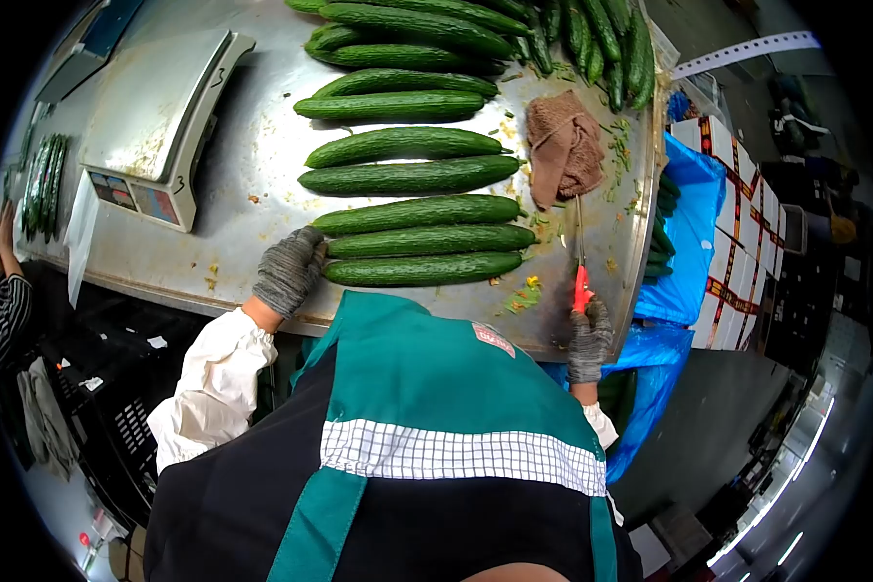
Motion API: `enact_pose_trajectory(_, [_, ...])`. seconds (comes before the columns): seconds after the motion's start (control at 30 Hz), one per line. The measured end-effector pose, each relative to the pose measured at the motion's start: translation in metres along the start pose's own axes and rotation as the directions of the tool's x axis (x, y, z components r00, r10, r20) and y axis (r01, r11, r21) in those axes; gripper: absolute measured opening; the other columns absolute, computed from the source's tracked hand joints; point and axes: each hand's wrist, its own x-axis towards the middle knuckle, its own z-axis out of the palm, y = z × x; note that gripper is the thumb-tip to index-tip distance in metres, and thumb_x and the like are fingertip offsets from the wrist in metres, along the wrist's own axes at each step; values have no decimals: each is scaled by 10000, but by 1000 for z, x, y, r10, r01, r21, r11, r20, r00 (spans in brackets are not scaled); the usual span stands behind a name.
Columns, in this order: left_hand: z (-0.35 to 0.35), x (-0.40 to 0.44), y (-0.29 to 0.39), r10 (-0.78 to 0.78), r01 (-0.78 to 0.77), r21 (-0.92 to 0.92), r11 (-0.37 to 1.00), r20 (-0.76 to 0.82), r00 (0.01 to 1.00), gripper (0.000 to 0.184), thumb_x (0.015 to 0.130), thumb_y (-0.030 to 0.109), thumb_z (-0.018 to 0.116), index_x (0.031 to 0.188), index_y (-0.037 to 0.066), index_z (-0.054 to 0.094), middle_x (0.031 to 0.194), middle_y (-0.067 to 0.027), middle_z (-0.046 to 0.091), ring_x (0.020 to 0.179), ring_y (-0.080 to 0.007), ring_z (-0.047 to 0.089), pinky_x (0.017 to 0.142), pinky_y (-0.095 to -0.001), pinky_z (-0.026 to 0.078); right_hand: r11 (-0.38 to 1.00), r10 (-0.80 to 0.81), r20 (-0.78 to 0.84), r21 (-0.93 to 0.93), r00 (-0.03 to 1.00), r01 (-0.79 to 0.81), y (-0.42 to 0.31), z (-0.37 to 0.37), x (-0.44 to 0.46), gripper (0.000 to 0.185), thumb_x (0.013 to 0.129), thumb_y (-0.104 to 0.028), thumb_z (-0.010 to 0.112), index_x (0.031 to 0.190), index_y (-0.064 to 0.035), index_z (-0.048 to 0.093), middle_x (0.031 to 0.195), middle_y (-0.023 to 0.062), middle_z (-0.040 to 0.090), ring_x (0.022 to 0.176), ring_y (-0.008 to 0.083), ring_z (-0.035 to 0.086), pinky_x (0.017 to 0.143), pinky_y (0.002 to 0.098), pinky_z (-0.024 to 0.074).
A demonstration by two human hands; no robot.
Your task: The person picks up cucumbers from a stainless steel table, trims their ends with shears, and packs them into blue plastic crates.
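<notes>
My left hand (291,270), in a grey knit glove, has its fingers curled against the left ends of the nearest cucumbers (427,241). Three of these lie side by side on the metal table near my apron. In my right hand (590,341), also gloved, is a red-handled knife (581,281) with a narrow blade pointing away from me. The blade's tip reaches a crumpled brown cloth (565,145). Beyond the near group lie a pair of cucumbers (407,177) and another pair (393,105), with gaps between the groups.
A weighing scale (150,112) stands on the table's left. More cucumbers (601,44) are heaped at the far side. Green scraps (524,296) litter the right side. Blue plastic (694,233) lines boxes beyond the right edge. Another person's arm (8,242) shows at far left.
</notes>
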Motion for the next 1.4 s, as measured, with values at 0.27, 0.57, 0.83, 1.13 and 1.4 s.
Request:
enact_pose_trajectory(0.27, [-15, 27, 9, -259, 239, -252, 938, -50, 964, 107, 823, 136, 547, 796, 32, 539, 653, -145, 582, 564, -239, 559, 528, -329, 444, 510, 49, 332, 802, 942, -309, -29, -35, -9, 309, 735, -231, 629, 932, -13, 535, 1140, 197, 509, 974, 314, 551, 764, 360, 486])
enact_pose_trajectory(0.57, [42, 94, 196, 503, -446, -234, 864, 405, 763, 247, 752, 279, 597, 794, 48, 520, 762, -127, 514, 725, -301, 537, 641, -402, 428, 301, -30, 198, 937, 980, -180, -40, -57, -29, 520, 681, -277, 660, 1097, -33, 466, 1146, 203, 483, 1025, 350, 511, 843, 444, 440])
enact_pose_trajectory(0.83, [122, 82, 232, 640, -662, -180, 728, 525, 561, 304, 749, 217, 502, 1021, 90, 557, 779, -122, 580, 757, -268, 573, 599, -377, 463, 198, -8, 304, 934, 953, -296, -40, -80, -45, 698, 673, -277, 650, 1247, -3, 362, 1207, 256, 435, 1025, 368, 512, 815, 481, 449])
enact_pose_trajectory(1.13, [37, 152, 146, 269, -275, 195, 941, 59, 961, 239, 731, 238, 585, 919, 91, 593, 949, -133, 558, 900, -302, 508, 789, -393, 419, 206, 27, 493, 848, 869, -488, -62, -34, -23, 702, 649, -129, 641, 1258, 9, 320, 1139, 216, 493, 945, 303, 560, 811, 382, 474])
enact_pose_trajectory(1.4, [20, 172, 79, 88, -211, 404, 890, 301, 950, 404, 792, 394, 514, 1075, 106, 525, 1034, -143, 536, 929, -322, 528, 799, -419, 415, 291, -18, 818, 555, 575, -779, -86, -8, 31, 608, 691, -126, 592, 1237, -9, 352, 1046, 184, 547, 870, 260, 588, 740, 345, 506])
